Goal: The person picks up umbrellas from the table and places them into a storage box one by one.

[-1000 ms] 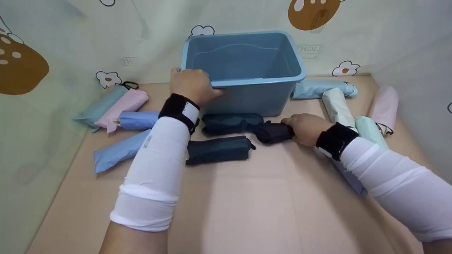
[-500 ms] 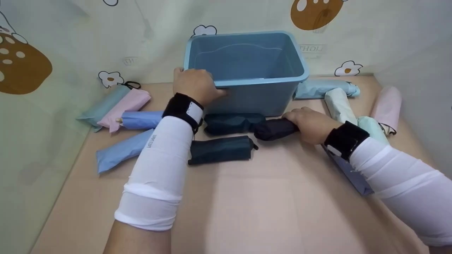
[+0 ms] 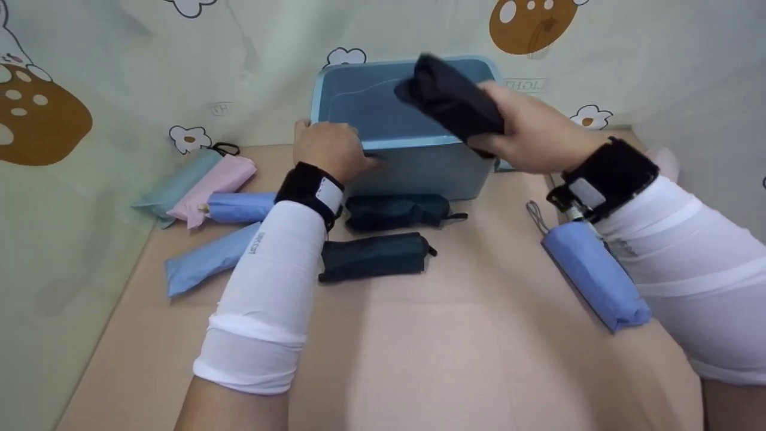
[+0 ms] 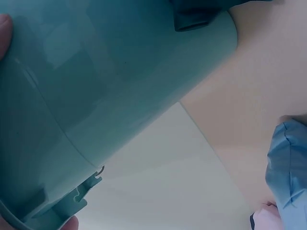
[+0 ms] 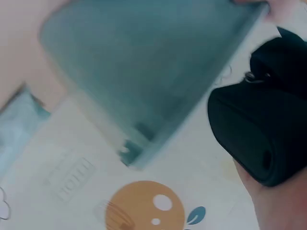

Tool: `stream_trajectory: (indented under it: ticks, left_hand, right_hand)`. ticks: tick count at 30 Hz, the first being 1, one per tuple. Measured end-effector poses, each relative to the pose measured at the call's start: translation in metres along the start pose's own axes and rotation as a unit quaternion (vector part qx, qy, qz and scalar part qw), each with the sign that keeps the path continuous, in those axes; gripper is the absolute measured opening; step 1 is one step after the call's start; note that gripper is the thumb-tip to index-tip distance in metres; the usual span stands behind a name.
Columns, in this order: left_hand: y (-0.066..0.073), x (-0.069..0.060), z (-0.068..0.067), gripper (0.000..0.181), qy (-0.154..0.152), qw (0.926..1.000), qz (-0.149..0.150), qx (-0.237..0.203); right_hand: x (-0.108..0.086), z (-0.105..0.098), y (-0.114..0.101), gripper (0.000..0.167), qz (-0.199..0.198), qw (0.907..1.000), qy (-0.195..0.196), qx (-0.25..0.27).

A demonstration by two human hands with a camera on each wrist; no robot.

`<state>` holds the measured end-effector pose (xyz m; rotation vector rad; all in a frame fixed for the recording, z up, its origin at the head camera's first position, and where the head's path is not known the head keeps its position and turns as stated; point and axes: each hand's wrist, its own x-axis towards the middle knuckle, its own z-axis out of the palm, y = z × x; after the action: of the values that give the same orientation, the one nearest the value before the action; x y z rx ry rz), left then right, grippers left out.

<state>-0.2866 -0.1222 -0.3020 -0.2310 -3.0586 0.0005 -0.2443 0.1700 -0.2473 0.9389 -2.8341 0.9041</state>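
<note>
A blue plastic bin [image 3: 413, 170] stands at the back of the table, and my left hand [image 3: 331, 148] grips its front left rim. My right hand [image 3: 535, 131] holds a black folded umbrella [image 3: 452, 99], tilted, above the bin's right front rim. In the right wrist view the umbrella's dark end [image 5: 244, 134] shows close up beside the bin wall [image 5: 129, 72]. Two dark folded umbrellas lie in front of the bin, one against its base [image 3: 395, 211] and one nearer [image 3: 377, 257]. The bin's floor is hidden in the head view.
To the left lie a teal umbrella [image 3: 185, 179], a pink one [image 3: 215, 185] and two blue ones [image 3: 239, 205]. A blue umbrella [image 3: 592, 269] lies at the right, beneath my forearm. Other umbrellas at the back right are mostly hidden. A patterned sheet [image 3: 257, 72] hangs behind the bin.
My right hand has lifted the black umbrella off the table, up and back to the bin's rim. The blue umbrella at the right is uncovered more. My left hand stays on the rim.
</note>
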Motion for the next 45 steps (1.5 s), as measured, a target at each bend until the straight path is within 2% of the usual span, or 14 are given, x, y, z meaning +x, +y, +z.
stream_trajectory:
  ticks: [3, 5, 7, 10, 14, 19, 25, 33, 45]
  left_hand:
    - [0.001, -0.001, 0.004, 0.07, 0.005, 1.0, -0.002, -0.006]
    - [0.002, -0.002, 0.006, 0.069, 0.008, 0.9999, -0.002, -0.007]
    - [0.004, -0.004, 0.008, 0.069, 0.009, 0.9999, 0.0, -0.007]
    - [0.007, -0.005, 0.007, 0.068, 0.003, 1.0, 0.005, -0.004]
    - [0.011, -0.003, 0.001, 0.066, 0.008, 0.9999, 0.01, 0.003]
    - [0.01, -0.001, -0.004, 0.067, 0.015, 0.9999, 0.006, 0.004]
    - [0.004, -0.002, -0.003, 0.068, 0.004, 1.0, -0.003, 0.004]
    - [0.003, -0.002, 0.001, 0.066, -0.008, 0.9999, -0.009, -0.004]
    - [0.004, -0.001, -0.001, 0.067, 0.001, 0.9999, -0.014, 0.001]
  right_hand:
    - [0.03, 0.001, -0.004, 0.049, 0.015, 0.997, 0.076, -0.008]
    - [0.049, 0.008, 0.0, 0.05, 0.033, 0.9942, 0.101, -0.013]
    - [0.064, 0.018, 0.009, 0.051, 0.054, 0.9937, 0.097, -0.012]
    - [0.075, 0.034, 0.026, 0.051, 0.092, 0.9944, 0.052, -0.006]
    - [0.079, 0.039, 0.038, 0.052, 0.14, 0.9901, 0.003, 0.001]
    - [0.083, 0.036, 0.034, 0.049, 0.169, 0.9852, -0.029, -0.012]
    - [0.086, 0.04, 0.03, 0.056, 0.178, 0.9832, -0.038, -0.006]
    - [0.089, 0.044, 0.032, 0.055, 0.193, 0.9801, -0.046, -0.001]
    - [0.091, 0.044, 0.034, 0.056, 0.189, 0.9807, -0.049, -0.003]
